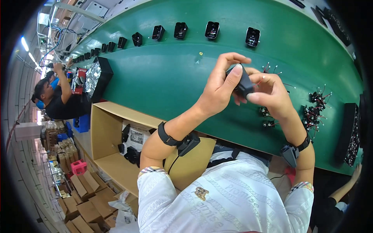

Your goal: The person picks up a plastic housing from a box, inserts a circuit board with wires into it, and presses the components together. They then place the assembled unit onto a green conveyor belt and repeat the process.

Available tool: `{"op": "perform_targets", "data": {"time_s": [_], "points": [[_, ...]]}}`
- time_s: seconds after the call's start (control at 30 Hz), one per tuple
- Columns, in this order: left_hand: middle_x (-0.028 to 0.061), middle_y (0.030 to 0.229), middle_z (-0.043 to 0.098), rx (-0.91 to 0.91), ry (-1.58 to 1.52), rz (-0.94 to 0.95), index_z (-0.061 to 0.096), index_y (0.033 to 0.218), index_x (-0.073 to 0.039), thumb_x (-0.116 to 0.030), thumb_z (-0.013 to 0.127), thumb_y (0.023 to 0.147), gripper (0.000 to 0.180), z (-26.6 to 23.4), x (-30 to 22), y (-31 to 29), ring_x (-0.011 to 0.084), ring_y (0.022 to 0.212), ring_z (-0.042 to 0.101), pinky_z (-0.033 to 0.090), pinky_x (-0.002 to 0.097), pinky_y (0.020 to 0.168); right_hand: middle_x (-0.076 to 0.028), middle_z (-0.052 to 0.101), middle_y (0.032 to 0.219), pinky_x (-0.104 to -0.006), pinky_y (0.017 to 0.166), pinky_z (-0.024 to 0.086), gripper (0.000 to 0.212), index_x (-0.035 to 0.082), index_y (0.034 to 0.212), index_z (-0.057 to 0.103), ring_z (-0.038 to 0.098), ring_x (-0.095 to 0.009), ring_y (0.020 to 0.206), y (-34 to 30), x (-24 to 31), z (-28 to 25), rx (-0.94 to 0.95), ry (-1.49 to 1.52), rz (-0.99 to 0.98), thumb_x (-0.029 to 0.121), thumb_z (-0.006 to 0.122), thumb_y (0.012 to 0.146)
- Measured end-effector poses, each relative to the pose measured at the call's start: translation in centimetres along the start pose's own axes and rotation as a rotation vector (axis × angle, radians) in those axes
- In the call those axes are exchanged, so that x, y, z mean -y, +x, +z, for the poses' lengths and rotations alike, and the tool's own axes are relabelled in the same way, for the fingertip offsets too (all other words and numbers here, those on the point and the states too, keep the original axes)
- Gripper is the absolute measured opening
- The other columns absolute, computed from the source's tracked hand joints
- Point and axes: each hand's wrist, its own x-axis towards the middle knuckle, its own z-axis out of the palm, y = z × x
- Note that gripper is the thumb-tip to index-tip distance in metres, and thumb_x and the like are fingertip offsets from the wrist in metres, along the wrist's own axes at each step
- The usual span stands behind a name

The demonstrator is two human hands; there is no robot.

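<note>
A green surface (155, 73) spans the view. Beside its near edge stands an open cardboard box (107, 130); farther left, a co-worker (64, 103) in black is near a blue bin (81, 123). Brown cartons (93, 206) crowd the lower left, below a pink plastic crate (79, 167).

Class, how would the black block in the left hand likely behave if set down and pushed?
Probably stiff: the black block shows straight edges in the left hand. Its flat faces suggest sliding rather than rolling.
</note>
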Motion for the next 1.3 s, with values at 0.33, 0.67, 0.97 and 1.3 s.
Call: {"op": "perform_targets", "data": {"time_s": [0.33,0.67,0.97,1.3], "points": [[0.0107,0.085,0.066,-0.103,0.612,0.345,0.06,0.113,-0.002,-0.042,0.044,0.107,0.044,-2.0,2.1,-0.3,0.0188,0.065,0.064,0.05,0.0303,0.057,-0.011,0.067,0.111,-0.0367,0.092,0.052,0.053,-0.001,0.116,0.064,0.064,-0.02,0.103,0.0,-2.6,0.1,-0.068,0.361,0.154,0.034,0.079,0.079],[0.0169,0.114,0.057,-0.403,0.814,0.249,0.053,0.119,-0.002,-0.015,0.066,0.088,0.035,-3.6,1.9,0.7,0.0356,0.083,0.066,0.055,0.0425,0.068,-0.014,0.064,0.127,-0.045,0.095,0.048,0.026,0.011,0.093,0.078,0.058,-0.035,0.109,13.0,2.1,-4.5,-0.355,-1.625,-0.464,0.027,0.084,0.073],[0.0113,0.112,0.06,-0.239,0.95,0.21,0.057,0.113,-0.004,-0.014,0.067,0.087,0.03,-2.7,2.5,0.4,0.0221,0.059,0.062,0.053,0.0396,0.062,-0.009,0.066,0.121,-0.0453,0.097,0.046,0.032,0.013,0.087,0.077,0.053,-0.033,0.116,16.6,-1.7,-7.2,-0.387,-1.911,-0.147,0.034,0.087,0.066],[0.0148,0.117,0.057,-0.117,1.034,0.074,0.057,0.115,-0.007,-0.019,0.068,0.087,0.032,-2.6,2.2,0.2,0.0391,0.077,0.066,0.055,0.0493,0.07,-0.016,0.061,0.131,-0.049,0.106,0.042,0.038,0.01,0.095,0.075,0.05,-0.039,0.127,15.1,-1.2,-7.4,-0.401,-1.846,-0.363,0.038,0.086,0.071]]}}
